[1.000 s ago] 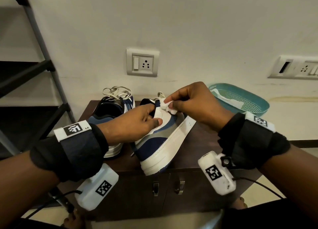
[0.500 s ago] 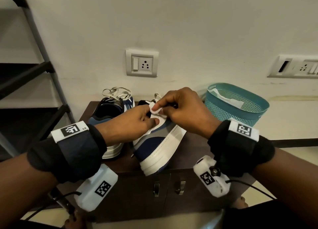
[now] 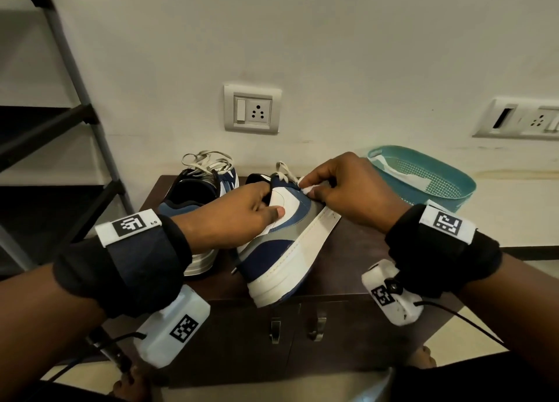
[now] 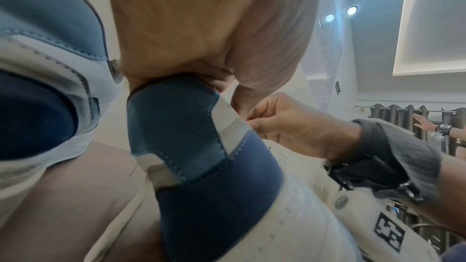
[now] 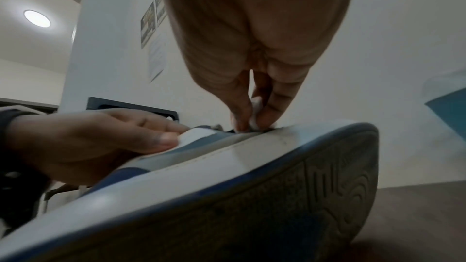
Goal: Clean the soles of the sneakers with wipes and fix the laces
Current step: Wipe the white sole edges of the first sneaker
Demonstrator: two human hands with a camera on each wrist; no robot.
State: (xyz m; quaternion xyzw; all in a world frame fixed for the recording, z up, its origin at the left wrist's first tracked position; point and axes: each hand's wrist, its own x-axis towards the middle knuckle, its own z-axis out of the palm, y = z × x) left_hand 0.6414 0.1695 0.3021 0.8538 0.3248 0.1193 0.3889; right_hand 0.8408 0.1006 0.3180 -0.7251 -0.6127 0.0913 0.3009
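Observation:
A blue, grey and white sneaker point(image 3: 281, 244) lies tilted on its side on the dark cabinet point(image 3: 348, 268), its white sole edge facing right. My left hand point(image 3: 242, 217) grips its collar, thumb on the white side panel. My right hand point(image 3: 348, 190) pinches a small white wipe point(image 3: 307, 188) against the upper near the laces point(image 3: 284, 171). The right wrist view shows the wipe point(image 5: 254, 121) between thumb and fingers just above the white sole edge point(image 5: 227, 166). The left wrist view shows the heel point(image 4: 181, 136) under my left palm. A second sneaker point(image 3: 196, 196) stands left, laces loose.
A teal plastic basket point(image 3: 438, 184) holding a white wipe sits at the cabinet's back right. A black and grey shoe rack point(image 3: 60, 135) stands to the left. Wall sockets point(image 3: 252, 109) are behind. Two cabinet handles point(image 3: 295, 327) face me.
My right hand with the wipe slid left along the upper, then back toward the lace area. The left hand kept its grip on the sneaker.

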